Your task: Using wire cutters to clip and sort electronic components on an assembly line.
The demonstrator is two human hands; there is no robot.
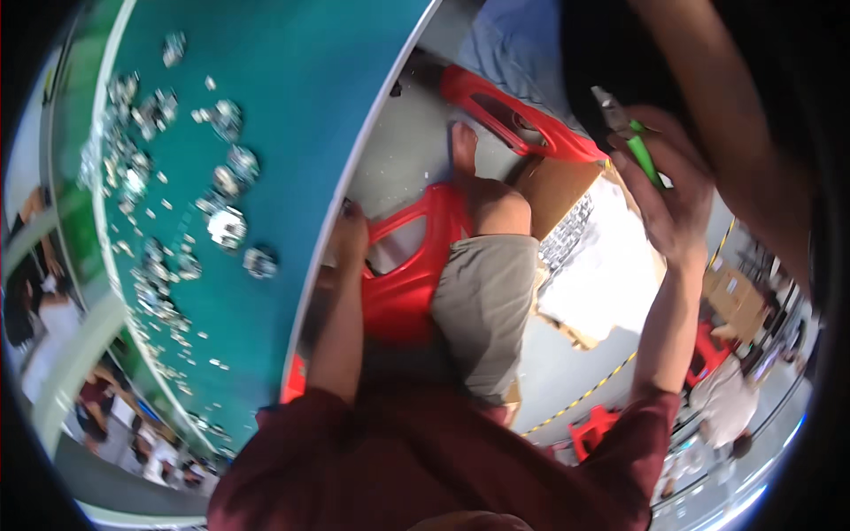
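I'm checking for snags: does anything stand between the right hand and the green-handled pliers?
Nothing visible does: the right hand is holding the green-handled pliers, and their metal tip sticks out past it.

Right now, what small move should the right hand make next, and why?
Probably swing the right hand left, toward the green table: it holds the green-handled pliers well off to the right, close in view to another person's arm, while clusters of small silvery parts lie on that table.
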